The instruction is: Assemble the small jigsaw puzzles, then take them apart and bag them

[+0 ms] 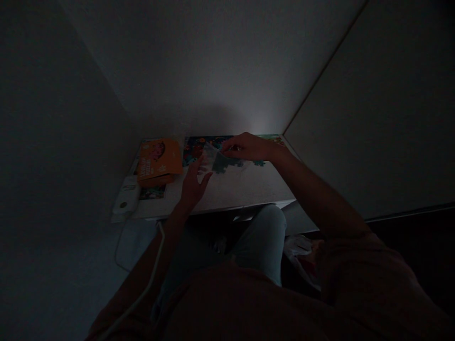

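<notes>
Right-front passage, orange box (167, 161) at left

From afar, I'd call this a home: an orange cardboard puzzle box (170, 160) sits left of the left hand (193, 186) on a narrow white table (245, 193) against a pale wall (220, 71).

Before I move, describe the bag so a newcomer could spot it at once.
Start at the white table against the wall. Near its middle, between the left hand and right hand, is the bag. It is pale and see-through, unlike the solid orange box on the left.
</notes>
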Demonstrator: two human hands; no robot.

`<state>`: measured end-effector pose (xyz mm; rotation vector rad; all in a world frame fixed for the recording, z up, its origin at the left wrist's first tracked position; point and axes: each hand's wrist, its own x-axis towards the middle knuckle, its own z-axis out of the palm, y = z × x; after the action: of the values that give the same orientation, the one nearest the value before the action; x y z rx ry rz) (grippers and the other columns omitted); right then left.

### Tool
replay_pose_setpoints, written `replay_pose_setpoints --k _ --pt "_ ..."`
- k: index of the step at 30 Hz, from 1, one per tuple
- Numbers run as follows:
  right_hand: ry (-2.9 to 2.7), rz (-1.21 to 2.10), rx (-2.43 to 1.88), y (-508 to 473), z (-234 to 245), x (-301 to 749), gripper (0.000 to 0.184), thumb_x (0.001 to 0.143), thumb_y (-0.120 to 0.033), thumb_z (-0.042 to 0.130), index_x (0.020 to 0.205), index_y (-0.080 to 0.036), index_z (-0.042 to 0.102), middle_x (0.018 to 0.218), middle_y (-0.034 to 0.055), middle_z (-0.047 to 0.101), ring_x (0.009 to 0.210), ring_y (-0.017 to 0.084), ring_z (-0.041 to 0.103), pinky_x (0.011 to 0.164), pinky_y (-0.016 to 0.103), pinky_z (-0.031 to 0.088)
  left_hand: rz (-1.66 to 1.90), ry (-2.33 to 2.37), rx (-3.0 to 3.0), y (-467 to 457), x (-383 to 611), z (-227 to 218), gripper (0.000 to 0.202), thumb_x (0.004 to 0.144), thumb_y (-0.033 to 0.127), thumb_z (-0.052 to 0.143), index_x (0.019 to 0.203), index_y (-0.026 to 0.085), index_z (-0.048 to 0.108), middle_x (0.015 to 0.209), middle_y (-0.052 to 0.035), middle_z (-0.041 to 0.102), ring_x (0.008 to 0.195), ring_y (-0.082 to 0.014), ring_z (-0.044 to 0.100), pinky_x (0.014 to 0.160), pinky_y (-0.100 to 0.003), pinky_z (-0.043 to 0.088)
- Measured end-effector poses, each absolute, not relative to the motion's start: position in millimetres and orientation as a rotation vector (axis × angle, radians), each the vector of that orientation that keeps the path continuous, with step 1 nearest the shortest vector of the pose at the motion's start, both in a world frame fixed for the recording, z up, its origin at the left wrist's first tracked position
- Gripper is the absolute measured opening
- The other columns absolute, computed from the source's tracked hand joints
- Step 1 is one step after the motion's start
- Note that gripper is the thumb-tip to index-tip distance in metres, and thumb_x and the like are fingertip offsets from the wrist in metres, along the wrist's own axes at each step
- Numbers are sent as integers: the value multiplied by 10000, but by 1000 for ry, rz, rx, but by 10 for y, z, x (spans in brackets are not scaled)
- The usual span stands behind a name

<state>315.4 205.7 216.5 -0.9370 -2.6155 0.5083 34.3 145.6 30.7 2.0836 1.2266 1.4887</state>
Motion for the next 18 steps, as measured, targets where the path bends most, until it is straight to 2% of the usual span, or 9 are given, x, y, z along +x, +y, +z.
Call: replay_pose_setpoints --k 3,6,8,10,12,15,18 --pt "-2649 633 -921 2036 2161 3161 467 1145 -610 684 1306 -239 917 1288 85 893 1112 256 821 977 376 602 1518 1218 2134 1467 347 270 712 1209 693 594 1760 244 549 1443 -170 804 1157 -236 802 1043 -417 690" --pt "-2681 567 -960 1995 2053 3275 522 1061 -741 811 1247 -271 942 1437 131 849 1321 344 793 1140 481 613 1533 1211 2129 1482 349 224 659 1235 642 557 1758 242 548 1436 -164 818 1119 -213 813 992 -376 697" --pt "-2700 479 -977 1961 1942 3378 532 980 -765 910 1251 -309 955 1612 129 770 1531 402 690 1314 566 527 1545 1209 2124 1498 352 215 632 1241 624 544 1736 233 569 1415 -162 830 1139 -216 822 971 -361 696" --pt "-2700 457 -976 1936 1841 3469 519 963 -754 937 1272 -337 957 1732 105 692 1674 418 570 1423 605 414 1550 1220 2141 1528 351 251 614 1244 627 526 1706 230 598 1402 -159 839 1186 -227 824 1018 -377 693" --pt "-2697 586 -959 1933 1775 3528 452 1018 -729 883 1235 -339 956 1647 88 757 1618 379 630 1406 572 446 1530 1230 2188 1579 338 335 614 1250 647 489 1684 233 619 1427 -164 834 1222 -238 822 1093 -411 681" --pt "-2637 860 -964 1964 1746 3551 420 1103 -683 756 1136 -308 941 1274 72 894 1229 309 824 1187 492 619 1520 1260 2274 1659 289 473 670 1222 706 514 1671 220 619 1546 -208 777 1384 -299 774 1242 -498 619" --pt "-2420 800 -1072 1981 1738 3505 428 1136 -637 699 1111 -274 926 1127 75 896 1044 292 825 1045 469 654 1574 1387 2242 1649 251 473 902 1134 821 604 1768 191 483 1734 -281 620 1652 -405 587 1413 -629 453"
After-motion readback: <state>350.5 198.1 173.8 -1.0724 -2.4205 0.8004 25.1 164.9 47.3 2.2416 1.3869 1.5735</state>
